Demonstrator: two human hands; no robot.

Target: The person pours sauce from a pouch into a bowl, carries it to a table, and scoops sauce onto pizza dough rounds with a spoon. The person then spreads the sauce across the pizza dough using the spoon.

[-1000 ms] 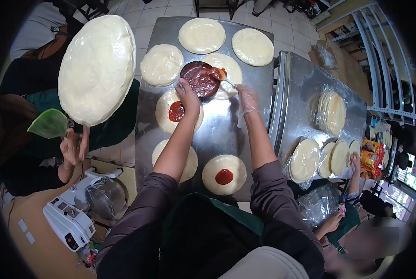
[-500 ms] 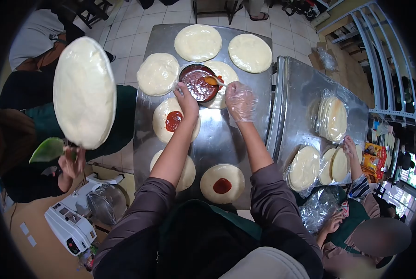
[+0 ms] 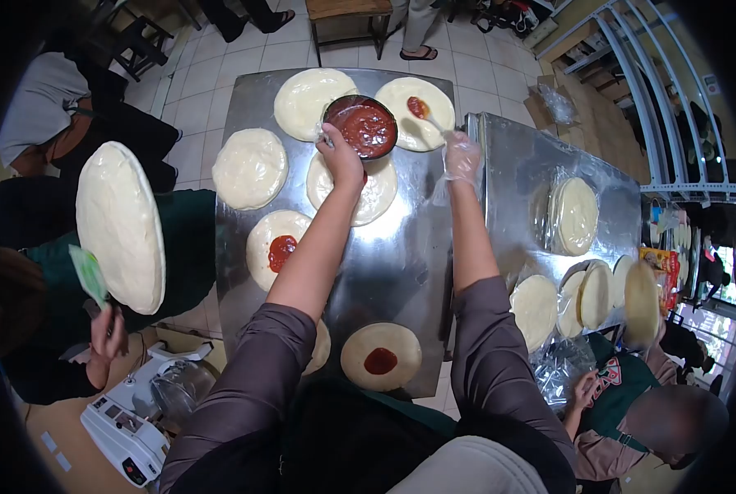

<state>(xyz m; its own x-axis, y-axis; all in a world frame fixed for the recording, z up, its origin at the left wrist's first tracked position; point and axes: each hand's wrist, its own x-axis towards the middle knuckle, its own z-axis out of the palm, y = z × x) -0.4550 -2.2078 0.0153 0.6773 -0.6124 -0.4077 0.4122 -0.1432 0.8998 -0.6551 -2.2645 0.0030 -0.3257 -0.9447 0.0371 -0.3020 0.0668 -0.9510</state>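
Your bowl [image 3: 336, 109] is round and dark, with shiny, lumpy red sauce [image 3: 369, 132] inside. It is up near 12 o'clock on the table [image 3: 401, 280]. Your spoon [image 3: 430, 120] has a red blob on its tip, above the pale, glossy dough [image 3: 413, 133] at 1 o'clock (I can't tell if it touches). Of your two hands, the left hand [image 3: 341, 156] pinches the bowl's near edge, and that arm slants out toward 1 o'clock. Your right hand [image 3: 462, 156], in a see-through glove, is closed round the spoon's handle, its arm reaching out straight to 12 o'clock.
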